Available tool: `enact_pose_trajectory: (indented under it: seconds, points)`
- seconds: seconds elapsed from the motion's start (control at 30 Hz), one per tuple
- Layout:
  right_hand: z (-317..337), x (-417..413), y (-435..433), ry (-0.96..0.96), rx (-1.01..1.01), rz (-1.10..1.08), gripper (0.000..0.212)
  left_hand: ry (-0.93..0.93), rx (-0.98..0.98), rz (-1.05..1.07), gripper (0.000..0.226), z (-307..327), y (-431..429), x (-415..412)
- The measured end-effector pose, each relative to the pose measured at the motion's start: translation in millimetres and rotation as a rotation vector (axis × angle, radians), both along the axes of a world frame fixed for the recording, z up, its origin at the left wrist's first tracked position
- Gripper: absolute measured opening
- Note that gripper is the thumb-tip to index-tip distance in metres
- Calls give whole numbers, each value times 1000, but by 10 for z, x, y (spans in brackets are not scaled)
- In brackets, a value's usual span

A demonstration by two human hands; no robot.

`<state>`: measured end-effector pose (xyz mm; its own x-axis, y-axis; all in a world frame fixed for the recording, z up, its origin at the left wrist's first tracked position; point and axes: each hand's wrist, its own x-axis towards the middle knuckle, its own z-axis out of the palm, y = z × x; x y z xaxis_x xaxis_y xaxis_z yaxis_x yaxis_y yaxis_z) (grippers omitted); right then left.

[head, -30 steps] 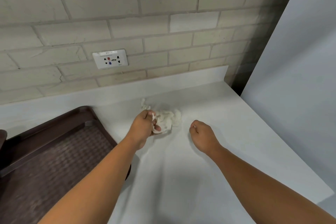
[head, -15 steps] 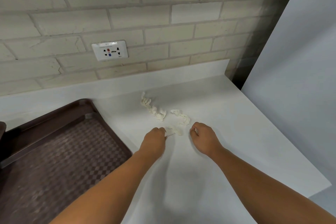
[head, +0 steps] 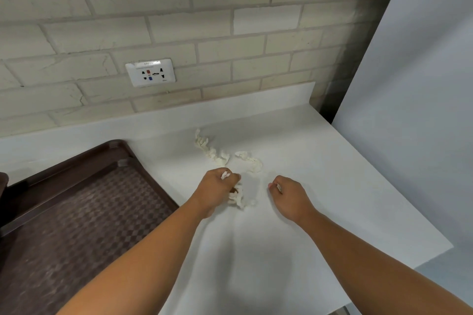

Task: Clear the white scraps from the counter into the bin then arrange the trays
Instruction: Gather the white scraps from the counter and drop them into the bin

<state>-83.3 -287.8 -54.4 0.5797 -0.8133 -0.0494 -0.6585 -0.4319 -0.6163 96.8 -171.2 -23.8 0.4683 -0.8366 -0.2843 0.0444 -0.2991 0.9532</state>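
This is looking like a kitchen or canteen corner. A white counter [head: 281, 250] is sitting against a pale brick wall [head: 204, 7], with a low white lip running along its back. A wall socket [head: 150, 72] is sitting just above it. A big brown tray [head: 76, 212], the kind for carrying food, is lying on the counter's left side.

Tray [head: 76, 212] cut off at left; scrap [head: 239, 198] part-hidden in left hand [head: 217, 186]
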Motion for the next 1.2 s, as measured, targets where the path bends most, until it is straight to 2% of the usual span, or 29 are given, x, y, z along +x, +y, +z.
enact_pose_trajectory:
  seconds: [0.1,0.17,0.23,0.33,0.43,0.47,0.57,0.7,0.8,0.87,1.0,1.1,1.2]
  points:
    - [39,-196,40,-9,0,-16,29,-135,4,-125,15,-108,15,-130]
    - [61,-371,61,-13,3,-32,29,-383,3,-152,5,-198,44,-263]
    - [72,-583,90,-12,9,-47,29,-594,-13,-146,10,-316,109,-430]
    - [80,-970,159,-20,14,-67,29,-785,-34,-165,11,-527,194,-685]
    - [66,-1340,262,-37,35,-80,29,-1088,32,-162,37,-744,253,-845]
    - [57,-1477,303,-42,53,-89,30,-1081,21,-104,37,-747,269,-901]
    - [35,-1845,444,-46,95,-121,30,-946,25,105,13,-637,332,-1040]
    - [27,-2279,630,-49,100,-136,29,-794,221,156,3,-521,381,-1111]
    - [16,-2583,720,-50,112,-148,31,-759,258,211,14,-448,468,-1310]
    - [-12,-2781,770,-48,118,-156,31,-690,205,238,28,-338,512,-1657]
    - [-76,-3137,881,-83,152,-198,36,-515,75,111,44,-97,493,-2518]
    - [-168,-3379,941,-67,184,-257,39,-238,131,-43,57,-104,425,-3053]
    - [-367,-3634,987,-90,273,-326,34,-157,192,-261,54,-270,364,-3485]
